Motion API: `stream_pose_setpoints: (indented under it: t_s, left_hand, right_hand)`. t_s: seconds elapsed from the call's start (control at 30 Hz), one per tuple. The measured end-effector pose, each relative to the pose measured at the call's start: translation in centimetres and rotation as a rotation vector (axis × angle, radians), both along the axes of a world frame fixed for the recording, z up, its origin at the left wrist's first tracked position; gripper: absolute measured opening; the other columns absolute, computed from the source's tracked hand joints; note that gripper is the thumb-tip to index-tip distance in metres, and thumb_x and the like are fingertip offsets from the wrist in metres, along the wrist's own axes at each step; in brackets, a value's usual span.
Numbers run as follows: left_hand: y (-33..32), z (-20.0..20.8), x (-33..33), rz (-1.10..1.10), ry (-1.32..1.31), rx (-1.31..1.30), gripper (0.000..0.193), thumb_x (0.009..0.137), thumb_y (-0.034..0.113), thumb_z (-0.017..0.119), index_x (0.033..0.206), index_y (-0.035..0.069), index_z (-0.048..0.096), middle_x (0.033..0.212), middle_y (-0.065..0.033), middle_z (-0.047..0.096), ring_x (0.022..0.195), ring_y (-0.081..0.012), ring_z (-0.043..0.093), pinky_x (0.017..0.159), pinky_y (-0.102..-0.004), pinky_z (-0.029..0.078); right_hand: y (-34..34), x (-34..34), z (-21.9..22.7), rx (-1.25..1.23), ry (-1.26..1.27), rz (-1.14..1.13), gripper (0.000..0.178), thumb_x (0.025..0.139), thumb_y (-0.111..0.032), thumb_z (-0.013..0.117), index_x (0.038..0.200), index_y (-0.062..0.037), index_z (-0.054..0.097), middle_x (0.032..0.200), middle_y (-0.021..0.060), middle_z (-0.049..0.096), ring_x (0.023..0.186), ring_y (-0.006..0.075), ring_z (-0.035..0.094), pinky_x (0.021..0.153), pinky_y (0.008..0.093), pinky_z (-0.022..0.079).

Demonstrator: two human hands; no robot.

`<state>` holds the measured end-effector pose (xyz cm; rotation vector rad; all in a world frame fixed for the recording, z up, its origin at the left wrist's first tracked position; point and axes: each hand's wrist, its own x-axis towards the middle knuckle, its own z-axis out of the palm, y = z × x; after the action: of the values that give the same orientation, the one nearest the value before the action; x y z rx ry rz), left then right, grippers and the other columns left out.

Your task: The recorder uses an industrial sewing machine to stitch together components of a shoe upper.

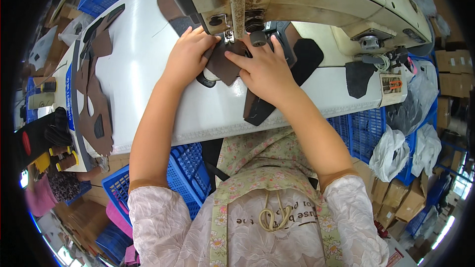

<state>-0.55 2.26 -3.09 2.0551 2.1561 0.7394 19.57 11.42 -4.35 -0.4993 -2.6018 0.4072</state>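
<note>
A brown leather piece [223,65] lies on the white sewing table [148,69], under the presser foot [228,36] of a sewing machine [316,0]. My left hand [187,57] rests at the piece's left edge, its fingers reaching forward beside the foot. On the right, my right hand [264,69] lies on the piece with its fingers spread, one pointing across it. Both hands press from above rather than wrap round anything. Beneath and beside my right hand are black pieces [308,59] with brown parts. The machine head hides the stitching point in part.
Brown and black cut pieces [94,104] lie along the table's left side. A black piece [360,78] lies at the right. Blue baskets [190,173] stand below the front edge. Thread spools [64,157] stand at far left; plastic bags [391,153] hang at right.
</note>
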Motion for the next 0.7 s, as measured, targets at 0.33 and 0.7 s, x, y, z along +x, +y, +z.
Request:
stream_pose_setpoints:
  t_s: [0.33,0.7]
  left_hand:
    - [-1.7,0.3,7.1,0.306,0.432,-0.140,0.045,0.081,0.013,0.063,0.125,0.004,0.061,0.122,-0.0151,0.062,0.118,-0.0326,0.056,0.091,-0.0422,0.050]
    - [-2.3,2.2,1.3,0.045,-0.031,-0.065,0.029,0.080,0.016,0.073,0.105,0.003,0.070,0.119,-0.0138,0.064,0.120,-0.0334,0.055,0.100,-0.0444,0.044]
  right_hand:
    - [6.7,0.7,2.0,0.108,-0.287,0.183,0.043,0.080,-0.001,0.058,0.111,-0.0254,0.074,0.128,0.0081,0.058,0.124,0.0270,0.051,0.104,0.0443,0.038]
    - [2.2,0.9,3.2,0.255,-0.122,0.281,0.043,0.070,-0.008,0.066,0.113,-0.0017,0.067,0.120,0.0165,0.063,0.115,0.0324,0.058,0.104,0.0439,0.041]
